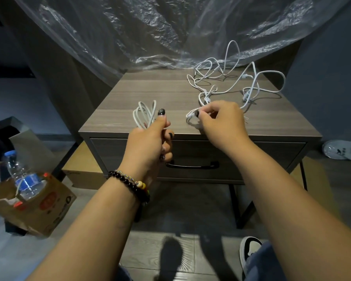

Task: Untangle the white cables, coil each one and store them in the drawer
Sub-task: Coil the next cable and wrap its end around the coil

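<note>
A tangle of white cables (pixel 231 82) lies on the right half of the grey wooden nightstand top (pixel 146 92). My left hand (pixel 148 142) holds a coiled white cable (pixel 144 114) upright in front of the nightstand's near edge. My right hand (pixel 221 122) pinches a white cable end (pixel 192 116) that leads into the tangle. The drawer (pixel 251 159) below the top is shut, with a black handle (pixel 193 165) partly hidden behind my left hand.
Clear plastic sheeting (pixel 150 27) hangs behind the nightstand. A brown paper bag (pixel 39 207) with a water bottle (pixel 22 177) stands on the floor at left. A cardboard box (pixel 83 171) lies under the nightstand. My shoe (pixel 249 250) is at the bottom right.
</note>
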Motion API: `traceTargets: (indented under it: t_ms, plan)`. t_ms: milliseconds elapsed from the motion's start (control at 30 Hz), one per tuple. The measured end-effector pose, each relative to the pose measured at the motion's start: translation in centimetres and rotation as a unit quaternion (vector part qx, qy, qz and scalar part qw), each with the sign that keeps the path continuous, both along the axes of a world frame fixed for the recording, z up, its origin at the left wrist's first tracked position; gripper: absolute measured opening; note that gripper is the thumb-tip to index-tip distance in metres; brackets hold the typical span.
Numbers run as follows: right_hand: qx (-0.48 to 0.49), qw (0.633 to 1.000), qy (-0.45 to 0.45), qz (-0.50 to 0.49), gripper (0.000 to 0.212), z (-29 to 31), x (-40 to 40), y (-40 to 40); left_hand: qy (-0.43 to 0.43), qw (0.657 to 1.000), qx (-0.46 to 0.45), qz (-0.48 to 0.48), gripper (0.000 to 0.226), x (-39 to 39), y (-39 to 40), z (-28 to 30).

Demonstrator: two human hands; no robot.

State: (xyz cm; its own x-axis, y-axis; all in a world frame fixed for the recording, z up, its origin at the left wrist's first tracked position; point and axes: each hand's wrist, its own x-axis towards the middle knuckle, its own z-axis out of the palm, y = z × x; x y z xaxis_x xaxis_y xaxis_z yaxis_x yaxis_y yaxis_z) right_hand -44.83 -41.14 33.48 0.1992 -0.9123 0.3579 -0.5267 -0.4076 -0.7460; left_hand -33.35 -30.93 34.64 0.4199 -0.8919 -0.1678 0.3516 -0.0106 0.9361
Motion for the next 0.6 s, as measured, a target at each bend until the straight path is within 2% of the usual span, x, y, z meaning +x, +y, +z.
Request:
traceTargets:
  t_ms: [67,167,367,500,600]
  plan:
    - [0.041,0.993,-0.103,0.043,0.011,0.9,-0.2,0.9,-0.01,0.999,0.037,0.022,0.018,0.4,-0.1,-0.2]
    - [0.039,0.983,-0.13,0.122,0.009,1.9,-0.5,2.8,-0.001,0.998,0.065,0.007,0.018,0.7,-0.2,-0.5]
    - [0.05,0.968,-0.089,0.23,0.01,2.0,-1.5,5.0,0.015,0.999,0.028,0.006,0.013,0.8,0.2,-0.6]
    - [0.05,0.967,-0.063,0.244,0.014,1.1,-2.0,5.2,-0.012,1.0,0.012,0.024,0.015,0.9,0.2,-0.8]
    - [0.086,0.969,-0.037,0.228,0.012,0.3,-2.6,5.3,-0.035,0.999,0.009,0.015,0.018,0.9,0.2,-1.1]
